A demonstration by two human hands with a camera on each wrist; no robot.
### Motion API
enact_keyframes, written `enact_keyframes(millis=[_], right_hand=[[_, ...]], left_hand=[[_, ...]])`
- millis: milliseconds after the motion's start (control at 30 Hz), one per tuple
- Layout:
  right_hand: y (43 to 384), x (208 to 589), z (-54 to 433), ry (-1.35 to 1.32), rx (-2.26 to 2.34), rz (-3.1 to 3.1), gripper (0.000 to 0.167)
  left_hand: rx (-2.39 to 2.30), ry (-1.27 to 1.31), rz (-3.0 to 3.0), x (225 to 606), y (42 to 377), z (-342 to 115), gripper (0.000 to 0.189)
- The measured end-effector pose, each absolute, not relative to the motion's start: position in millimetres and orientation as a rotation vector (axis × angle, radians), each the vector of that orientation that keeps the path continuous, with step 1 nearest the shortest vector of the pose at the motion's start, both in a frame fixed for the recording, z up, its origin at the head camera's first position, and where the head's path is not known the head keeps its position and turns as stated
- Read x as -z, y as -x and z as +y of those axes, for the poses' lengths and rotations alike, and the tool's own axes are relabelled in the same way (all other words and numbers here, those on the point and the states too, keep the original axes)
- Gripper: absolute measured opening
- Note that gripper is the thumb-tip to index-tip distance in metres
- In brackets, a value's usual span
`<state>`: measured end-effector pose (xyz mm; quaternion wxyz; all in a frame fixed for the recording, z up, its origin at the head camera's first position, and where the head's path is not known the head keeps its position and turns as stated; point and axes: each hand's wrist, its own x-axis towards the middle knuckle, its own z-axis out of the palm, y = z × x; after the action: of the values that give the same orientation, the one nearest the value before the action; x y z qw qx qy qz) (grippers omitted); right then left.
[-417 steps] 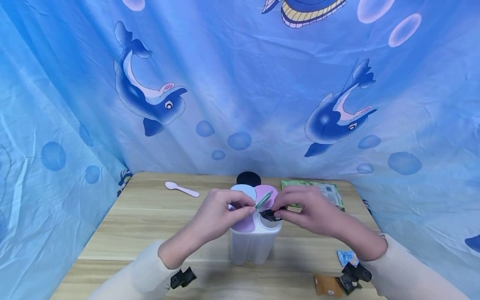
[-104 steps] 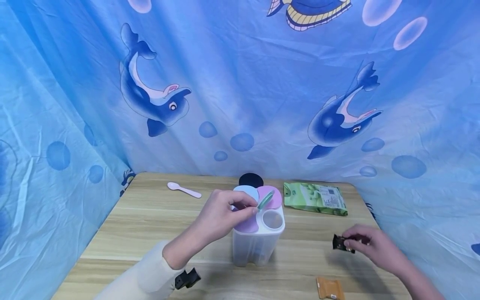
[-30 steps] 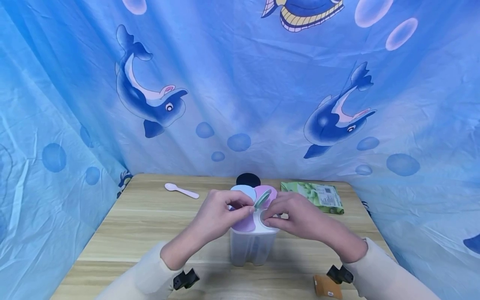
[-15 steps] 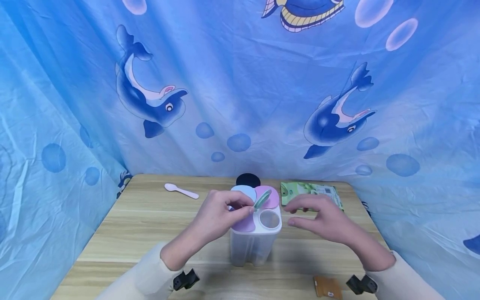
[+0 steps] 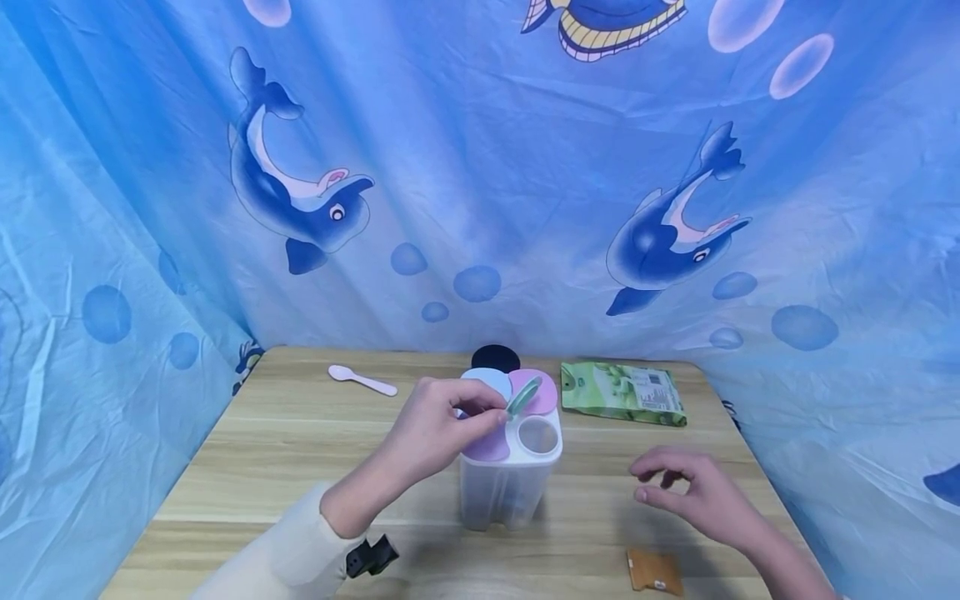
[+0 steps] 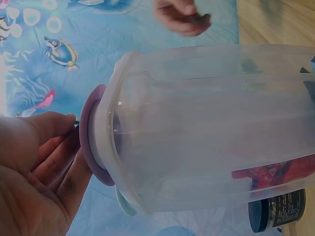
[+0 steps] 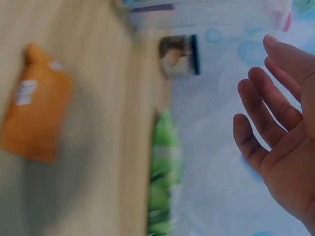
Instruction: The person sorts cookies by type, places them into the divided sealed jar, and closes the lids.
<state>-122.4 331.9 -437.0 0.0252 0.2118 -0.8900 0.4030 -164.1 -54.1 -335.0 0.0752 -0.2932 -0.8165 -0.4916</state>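
Observation:
My left hand [image 5: 442, 425] pinches the edge of a green flip lid [image 5: 524, 397], tilted up from a clear plastic storage box [image 5: 501, 492]. The round opening [image 5: 537, 436] under that lid is uncovered. Blue, pink and purple lids [image 5: 487, 447] lie flat over the box's other compartments. Through its wall, the left wrist view shows a red packet [image 6: 280, 172] and a dark, blue-edged packet [image 6: 309, 81] low down. My right hand [image 5: 693, 492] is over the table's right side with fingers loosely bent and nothing in them. Just below it lies a small orange packet [image 5: 655, 572].
A green printed pouch [image 5: 624, 393] lies flat at the back right. Behind the box stands a jar with a black lid [image 5: 495, 357]. A pale pink spoon [image 5: 362, 380] is at the back left. A blue dolphin-print curtain [image 5: 480, 208] hangs behind the table [image 5: 300, 467].
The blue and black packets have left the table's right side. My right hand took a black packet to the opening, came away without it and moved right toward the orange packet. My left hand stays.

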Motion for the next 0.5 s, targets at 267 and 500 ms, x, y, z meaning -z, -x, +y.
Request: enact_keyframes(millis=[267, 500], right_hand=[[108, 474, 356, -0.581, -1.412, -2.855, 0.019], [100, 495, 379, -0.508, -1.589, -3.052, 0.031]], left_hand=[[1.483, 0.862, -2.464, 335, 164, -54, 0.008], [1.488, 0.876, -2.453, 336, 164, -54, 0.008]])
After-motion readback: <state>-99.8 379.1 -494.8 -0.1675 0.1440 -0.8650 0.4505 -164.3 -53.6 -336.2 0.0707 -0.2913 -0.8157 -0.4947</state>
